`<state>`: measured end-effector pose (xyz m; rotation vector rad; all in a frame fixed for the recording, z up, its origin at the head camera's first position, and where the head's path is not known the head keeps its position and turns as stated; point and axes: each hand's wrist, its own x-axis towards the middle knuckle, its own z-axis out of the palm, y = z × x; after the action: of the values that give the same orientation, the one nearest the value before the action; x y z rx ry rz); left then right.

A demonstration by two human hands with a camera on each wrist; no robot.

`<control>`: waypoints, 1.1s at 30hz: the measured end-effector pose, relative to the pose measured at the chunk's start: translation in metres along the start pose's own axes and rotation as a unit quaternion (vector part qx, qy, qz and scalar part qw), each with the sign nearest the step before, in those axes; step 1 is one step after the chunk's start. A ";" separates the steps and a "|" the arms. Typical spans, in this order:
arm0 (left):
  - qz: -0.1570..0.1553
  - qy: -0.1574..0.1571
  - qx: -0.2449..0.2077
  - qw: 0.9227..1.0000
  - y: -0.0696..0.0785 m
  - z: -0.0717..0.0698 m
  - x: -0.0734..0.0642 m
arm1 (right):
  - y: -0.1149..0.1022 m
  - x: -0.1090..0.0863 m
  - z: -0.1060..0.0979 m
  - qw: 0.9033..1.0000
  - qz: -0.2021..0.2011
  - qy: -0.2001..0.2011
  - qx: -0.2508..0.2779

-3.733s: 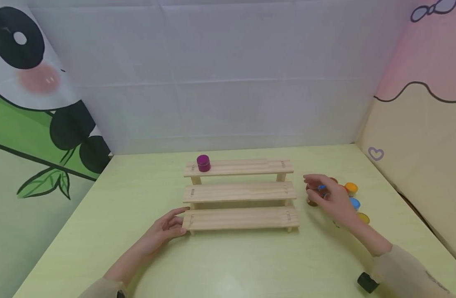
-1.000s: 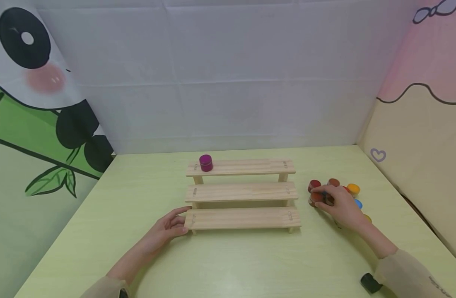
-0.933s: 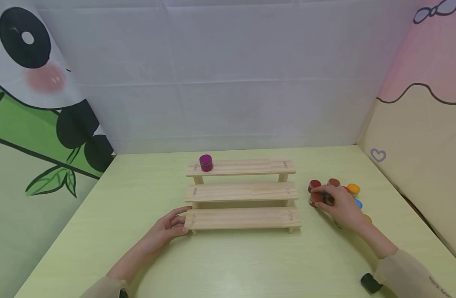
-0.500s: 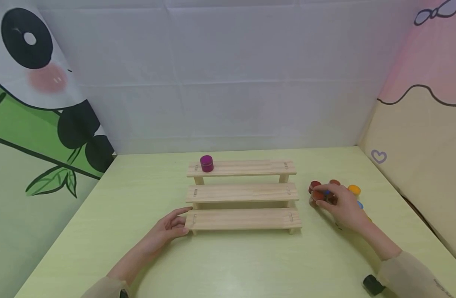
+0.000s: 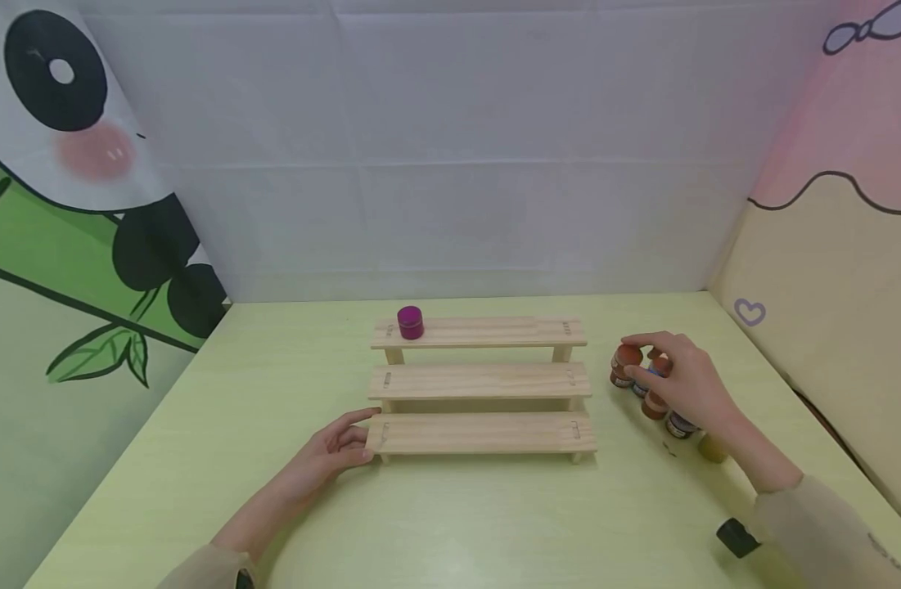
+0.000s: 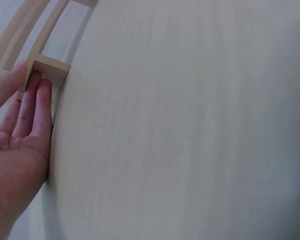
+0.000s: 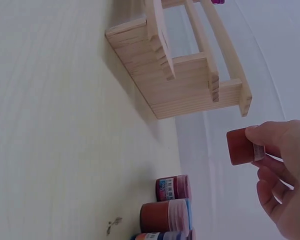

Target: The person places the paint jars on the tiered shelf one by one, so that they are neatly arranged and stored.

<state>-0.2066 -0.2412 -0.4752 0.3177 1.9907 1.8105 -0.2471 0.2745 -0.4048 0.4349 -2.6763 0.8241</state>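
In the head view, we have our left hand [image 5: 332, 451] at the left end of the wooden rack [image 5: 479, 380], a purple jar [image 5: 410, 324] on its top shelf, and our right hand [image 5: 682, 383] holding a brown jar [image 5: 627, 357] right of the rack. In the left wrist view we grip the rack's end, probably to steady it. In the right wrist view, thumb and fingers pinch the brown jar, seemingly held up to clear the other jars [image 7: 155, 217].

kinda baggy beige sleeve on the left arm [image 5: 203, 568], something black [image 5: 244, 580] peeking out by its opening, matching beige right sleeve [image 5: 822, 528], dark scribbly print [image 5: 890, 556] too small to read, chunky black block [image 5: 737, 537] sticking out beside it, left hand [image 5: 328, 451] and right hand [image 5: 684, 378] both bare
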 end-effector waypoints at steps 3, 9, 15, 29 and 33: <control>0.002 0.000 0.001 1.000 -0.001 0.000 0.001 | -0.004 0.005 -0.001 1.000 -0.013 0.020 -0.002; 0.003 0.002 0.001 1.000 -0.001 0.000 0.001 | -0.011 0.014 -0.003 0.998 -0.035 0.048 0.007; 0.002 0.004 0.000 1.000 -0.003 0.000 0.001 | -0.021 0.024 -0.002 0.997 -0.044 0.061 0.020; -0.001 0.007 0.007 1.000 0.001 0.002 -0.001 | -0.038 0.045 0.012 0.991 -0.071 0.077 0.089; -0.007 0.011 0.009 1.000 0.002 0.002 -0.002 | -0.044 0.050 0.017 0.987 -0.077 0.068 0.127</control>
<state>-0.2043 -0.2396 -0.4732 0.2904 2.0201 1.7954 -0.2797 0.2197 -0.3780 0.6128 -2.3871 1.1096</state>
